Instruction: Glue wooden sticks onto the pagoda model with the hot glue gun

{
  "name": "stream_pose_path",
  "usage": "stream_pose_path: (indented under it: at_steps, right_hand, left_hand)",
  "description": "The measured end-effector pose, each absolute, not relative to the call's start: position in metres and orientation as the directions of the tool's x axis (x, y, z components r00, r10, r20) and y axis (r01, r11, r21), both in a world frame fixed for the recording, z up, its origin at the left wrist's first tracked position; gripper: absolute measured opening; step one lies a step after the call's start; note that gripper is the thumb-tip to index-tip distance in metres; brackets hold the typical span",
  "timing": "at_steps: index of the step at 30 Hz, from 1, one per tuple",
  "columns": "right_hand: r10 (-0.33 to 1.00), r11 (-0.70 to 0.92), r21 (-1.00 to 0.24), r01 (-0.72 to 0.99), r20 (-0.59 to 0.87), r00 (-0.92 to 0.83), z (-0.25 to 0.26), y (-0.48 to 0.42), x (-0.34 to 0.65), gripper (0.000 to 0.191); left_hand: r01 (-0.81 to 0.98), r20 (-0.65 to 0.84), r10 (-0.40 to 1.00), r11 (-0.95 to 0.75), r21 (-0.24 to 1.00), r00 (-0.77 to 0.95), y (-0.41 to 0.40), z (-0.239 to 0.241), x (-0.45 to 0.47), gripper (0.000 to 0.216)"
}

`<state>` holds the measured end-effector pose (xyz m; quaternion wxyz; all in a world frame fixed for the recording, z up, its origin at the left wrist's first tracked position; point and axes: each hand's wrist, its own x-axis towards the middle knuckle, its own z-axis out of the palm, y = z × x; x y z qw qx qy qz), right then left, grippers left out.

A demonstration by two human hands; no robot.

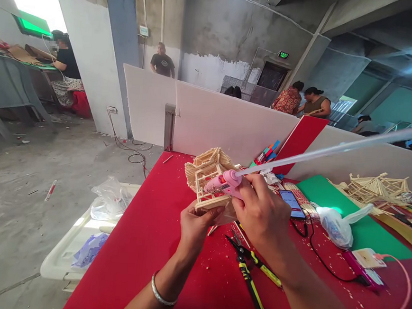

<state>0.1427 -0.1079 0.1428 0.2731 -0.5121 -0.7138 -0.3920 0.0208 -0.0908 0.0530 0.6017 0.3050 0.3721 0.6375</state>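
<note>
My left hand [196, 230] grips the near bottom edge of a small wooden stick model [204, 173], a pavilion-like frame with a ribbed roof, tilted above the red table. In my right hand [264, 209] is a pink hot glue gun [225, 181], its front end at the model's open frame. A long translucent glue stick [320, 150] sticks out of the gun's back toward the upper right. The nozzle tip is hard to make out against the sticks. Below my hands lie yellow-and-black pliers [248, 272] on the red tabletop [140, 259].
Right of my hands are a phone [291, 203], a tied plastic bag [334, 226], a purple power strip [366, 272] with cables, and a green board [395, 241]. Another stick model [378, 189] stands farther back. A white partition [215, 122] borders the table; several people are beyond it.
</note>
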Motion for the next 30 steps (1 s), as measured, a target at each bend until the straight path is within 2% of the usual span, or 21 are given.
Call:
stream_pose_path:
  at_steps: [5, 14, 24, 30]
  right_hand:
    - [0.530, 0.181, 0.285, 0.941, 0.778, -0.338, 0.154, -0.103, 0.144, 0.024]
    - [0.530, 0.219, 0.199, 0.955, 0.798, -0.287, 0.159, -0.104, 0.153, 0.028]
    - [0.517, 0.233, 0.145, 0.962, 0.819, -0.248, 0.152, -0.111, 0.172, 0.030]
    - [0.521, 0.205, 0.126, 0.971, 0.826, -0.217, 0.153, -0.119, 0.180, 0.032]
  left_hand:
    - [-0.492, -0.119, 0.990, 0.139, 0.860, 0.073, -0.090, 0.073, 0.000, 0.049]
    - [-0.236, -0.239, 0.942, 0.294, 0.926, 0.234, -0.094, 0.103, -0.025, 0.054]
    - [-0.154, -0.264, 0.933, 0.307, 0.939, 0.244, -0.102, 0.111, -0.014, 0.052]
    - [-0.213, -0.221, 0.943, 0.277, 0.937, 0.250, -0.107, 0.108, -0.004, 0.050]
